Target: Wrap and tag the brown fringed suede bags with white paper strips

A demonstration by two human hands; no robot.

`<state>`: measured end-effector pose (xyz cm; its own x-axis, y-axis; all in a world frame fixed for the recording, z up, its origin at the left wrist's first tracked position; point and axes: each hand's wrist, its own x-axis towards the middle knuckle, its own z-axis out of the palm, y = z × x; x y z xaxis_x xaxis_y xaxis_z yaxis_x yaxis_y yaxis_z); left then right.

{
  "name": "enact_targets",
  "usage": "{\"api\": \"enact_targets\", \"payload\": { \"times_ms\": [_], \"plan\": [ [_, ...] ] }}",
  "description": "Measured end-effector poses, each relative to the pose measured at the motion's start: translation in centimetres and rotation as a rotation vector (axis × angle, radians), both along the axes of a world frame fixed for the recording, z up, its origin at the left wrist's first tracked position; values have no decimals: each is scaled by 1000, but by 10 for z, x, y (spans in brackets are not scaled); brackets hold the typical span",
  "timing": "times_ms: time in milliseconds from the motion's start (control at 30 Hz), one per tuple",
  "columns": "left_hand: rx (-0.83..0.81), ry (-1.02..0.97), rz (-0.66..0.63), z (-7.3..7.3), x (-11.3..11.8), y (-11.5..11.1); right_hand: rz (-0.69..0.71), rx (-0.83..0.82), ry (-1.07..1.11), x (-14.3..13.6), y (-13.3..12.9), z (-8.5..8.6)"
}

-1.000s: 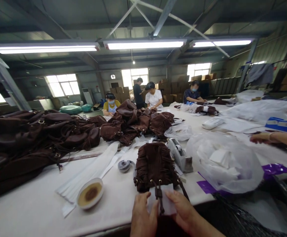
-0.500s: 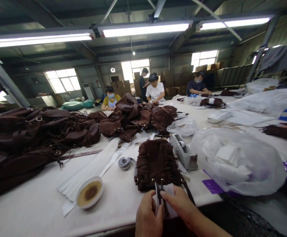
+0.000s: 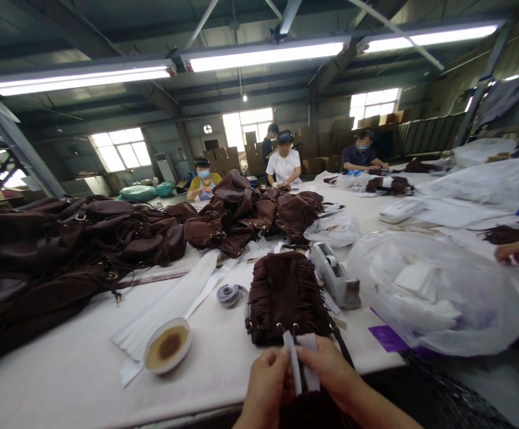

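A dark brown fringed bag (image 3: 283,292) lies on the white table, its gold eyelets toward me. At its near edge, my left hand (image 3: 266,378) pinches a white paper strip (image 3: 290,351) standing on edge. My right hand (image 3: 331,366) has its thumb and fingers closed on the paper's other side. Between the two sides of paper runs a dark cord or strap of the bag, partly hidden by my fingers. A grey tape dispenser (image 3: 338,283) stands right beside the bag, and a small grey roll (image 3: 229,294) lies to its left.
A bowl of yellowish stuff (image 3: 168,345) sits front left beside white paper strips (image 3: 174,298). Brown bags (image 3: 84,244) are heaped at left and centre. A clear plastic bag of white paper (image 3: 433,292) bulges at right. A co-worker's hand (image 3: 518,251) reaches in; other people work behind.
My fingers have shifted on the paper, and my left hand now pinches it closer to its upper end. A co-worker's hand has come further into view at right.
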<state>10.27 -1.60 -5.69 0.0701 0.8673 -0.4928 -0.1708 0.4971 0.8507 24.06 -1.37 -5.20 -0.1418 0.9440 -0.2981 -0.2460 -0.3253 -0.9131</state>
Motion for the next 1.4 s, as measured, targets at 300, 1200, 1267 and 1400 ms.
{"api": "enact_targets", "payload": {
  "times_ms": [300, 1200, 1267, 1400],
  "plan": [
    [469, 552, -152, 22, 10, -2, 78, 163, -260, 14, 4, 2],
    [235, -16, -5, 8, 14, -13, 67, 754, -833, -7, -41, -10],
    [208, 67, 52, 0, 17, -11, 100, 876, -944, -5, -45, -31],
    [142, 23, 106, -4, 16, -7, 181, 1082, -1044, 8, -55, -56]
  ]
}}
